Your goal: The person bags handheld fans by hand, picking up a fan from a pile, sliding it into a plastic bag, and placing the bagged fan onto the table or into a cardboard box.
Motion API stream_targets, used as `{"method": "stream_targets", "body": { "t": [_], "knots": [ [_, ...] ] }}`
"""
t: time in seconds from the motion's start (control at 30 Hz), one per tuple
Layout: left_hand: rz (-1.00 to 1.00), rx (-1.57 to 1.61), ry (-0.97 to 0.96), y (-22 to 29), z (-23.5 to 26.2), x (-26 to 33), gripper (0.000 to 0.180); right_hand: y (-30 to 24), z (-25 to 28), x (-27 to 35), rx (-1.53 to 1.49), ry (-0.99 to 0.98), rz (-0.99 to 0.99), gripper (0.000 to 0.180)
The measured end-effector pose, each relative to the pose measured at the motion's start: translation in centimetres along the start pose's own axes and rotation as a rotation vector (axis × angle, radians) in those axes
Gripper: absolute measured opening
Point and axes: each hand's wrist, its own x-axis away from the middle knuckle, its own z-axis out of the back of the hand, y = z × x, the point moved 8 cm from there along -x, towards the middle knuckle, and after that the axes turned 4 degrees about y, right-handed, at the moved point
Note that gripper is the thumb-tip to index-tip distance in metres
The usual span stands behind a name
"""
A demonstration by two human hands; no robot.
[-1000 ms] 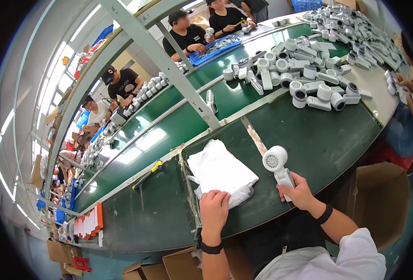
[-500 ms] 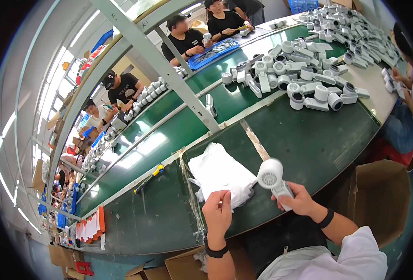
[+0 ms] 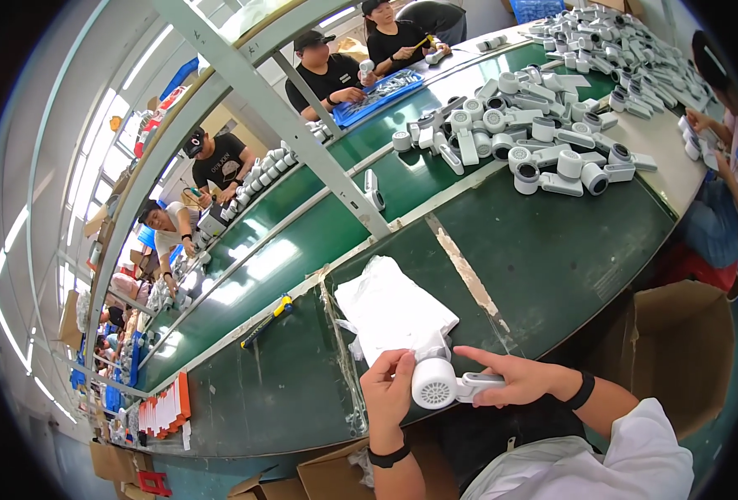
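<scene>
Hair dryer [image 3: 437,382] at near edge of the conveyor table [image 3: 552,250], between left hand [image 3: 388,390] and right hand [image 3: 515,379], just in front of stack of plastic bags [image 3: 390,307]. Heap of hair dryers [image 3: 544,142] lies far right on table; screwdriver [image 3: 266,320] lies left of bags. Cardboard box [image 3: 677,350] stands right, below table edge.

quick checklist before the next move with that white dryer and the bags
1. Right hand grips the white hair dryer by its handle: ok.
2. Left hand steadies the dryer's round head: ok.
3. Stack of white bags lies within reach, just beyond the dryer: ok.
4. A bag opened and ready to take the dryer: cannot tell.
5. Open cardboard box stands at the person's right: ok.
6. Dryer's grille clean and undamaged: cannot tell.
</scene>
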Motion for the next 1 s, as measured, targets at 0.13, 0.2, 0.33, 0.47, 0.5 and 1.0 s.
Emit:
{"method": "stream_targets", "body": {
  "t": [0.13, 0.2, 0.33, 0.47, 0.5, 1.0],
  "knots": [
    [0.115, 0.099, -0.005, 0.3, 0.2, 0.6, 0.01, 0.4, 0.1, -0.7, 0.015, -0.011, -0.056, 0.077],
    [0.051, 0.061, 0.01, 0.8, 0.3, 0.8, 0.009, 0.5, 0.2, -0.8, 0.007, -0.001, -0.07, 0.076],
    [-0.206, -0.138, 0.059, 1.9, 1.0, 1.2, 0.008, 0.4, -0.1, -0.9, 0.046, 0.052, -0.089, 0.075],
    [-0.242, -0.177, 0.029, 2.4, 1.1, 1.6, 0.007, 0.7, 0.1, -1.0, 0.051, 0.122, -0.059, 0.075],
    [-0.301, -0.238, 0.017, 3.3, 0.6, 2.0, 0.006, 0.7, 0.2, -1.1, 0.064, 0.153, -0.065, 0.075],
    [-0.498, -0.225, -0.102, 3.0, -5.0, 6.2, 0.008, -0.2, 1.5, -1.3, 0.027, 0.496, 0.084, 0.088]
  ]
}}
